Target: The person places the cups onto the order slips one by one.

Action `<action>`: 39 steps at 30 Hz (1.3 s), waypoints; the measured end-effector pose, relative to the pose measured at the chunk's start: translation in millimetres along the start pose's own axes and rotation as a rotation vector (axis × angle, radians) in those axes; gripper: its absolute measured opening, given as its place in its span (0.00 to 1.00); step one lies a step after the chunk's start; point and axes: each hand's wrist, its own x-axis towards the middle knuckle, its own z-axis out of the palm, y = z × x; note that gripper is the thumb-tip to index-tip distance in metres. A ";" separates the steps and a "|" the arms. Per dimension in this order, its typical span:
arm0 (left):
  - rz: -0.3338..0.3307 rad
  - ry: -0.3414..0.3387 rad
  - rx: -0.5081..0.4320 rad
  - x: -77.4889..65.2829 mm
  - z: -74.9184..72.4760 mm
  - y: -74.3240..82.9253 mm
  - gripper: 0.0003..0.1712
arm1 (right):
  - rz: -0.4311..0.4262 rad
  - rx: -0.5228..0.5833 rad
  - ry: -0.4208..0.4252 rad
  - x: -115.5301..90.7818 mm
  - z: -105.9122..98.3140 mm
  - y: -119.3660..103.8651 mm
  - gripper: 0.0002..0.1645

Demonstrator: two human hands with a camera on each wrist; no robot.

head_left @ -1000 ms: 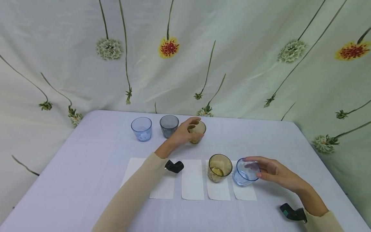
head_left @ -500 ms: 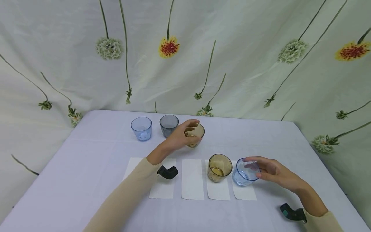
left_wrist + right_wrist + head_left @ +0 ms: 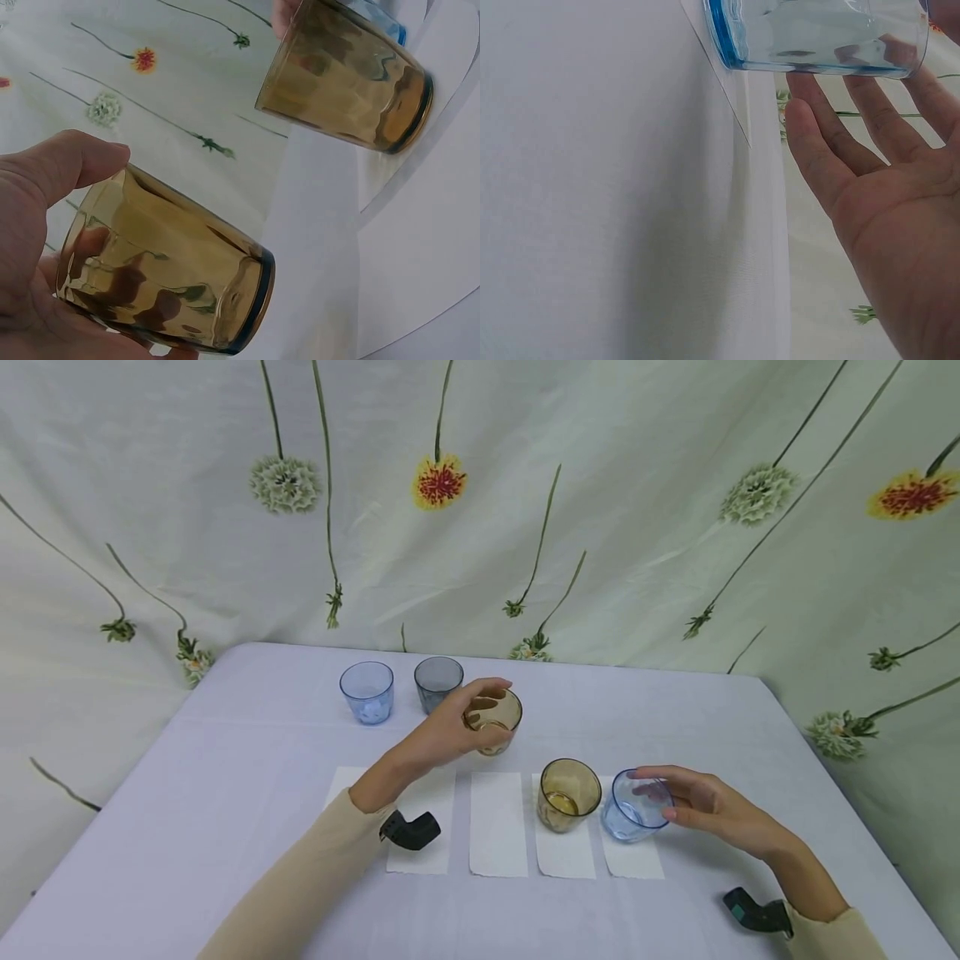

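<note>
My left hand [image 3: 438, 735] holds an amber glass [image 3: 507, 720] above the table, thumb on the near side and fingers round the far side. In the left wrist view this glass [image 3: 180, 255] lies between thumb and fingers. Farther right, my right hand [image 3: 716, 806] has thumb and fingers round a clear blue glass [image 3: 628, 822], which stands on a white paper strip. The right wrist view shows the fingers behind that blue glass [image 3: 817, 34]. Just left of it, another amber glass [image 3: 558, 810] stands on its own paper strip.
At the back left of the table [image 3: 187, 827] stand a blue glass [image 3: 367, 697] and a grey glass [image 3: 435, 685]. Several white paper strips [image 3: 498, 827] lie in a row before me, the leftmost partly under my left arm. A flowered cloth [image 3: 615, 527] hangs behind.
My left hand has brought the amber glass nearer to me and slightly left, away from the back row. My right hand and its blue glass have stayed in place.
</note>
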 end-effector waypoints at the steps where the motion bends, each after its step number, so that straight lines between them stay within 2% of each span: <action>1: -0.001 -0.001 0.006 -3.0 0.4 1.2 0.38 | -0.005 0.000 -0.003 -0.1 0.0 0.1 0.29; 16: 0.001 -0.078 -0.008 -36.5 12.6 17.8 0.38 | -0.010 -0.001 -0.006 -0.1 -0.4 -0.3 0.29; 21: 0.000 -0.093 -0.006 -41.4 15.1 19.6 0.37 | 0.008 -0.013 0.005 -0.1 -0.9 0.1 0.30; 30: 0.006 -0.127 0.009 -44.0 16.5 18.2 0.37 | -0.009 -0.006 -0.004 -0.3 -0.3 1.8 0.30; 39: -0.019 -0.169 0.043 -48.1 18.7 16.7 0.36 | 0.003 -0.004 -0.002 -0.4 -0.2 0.1 0.30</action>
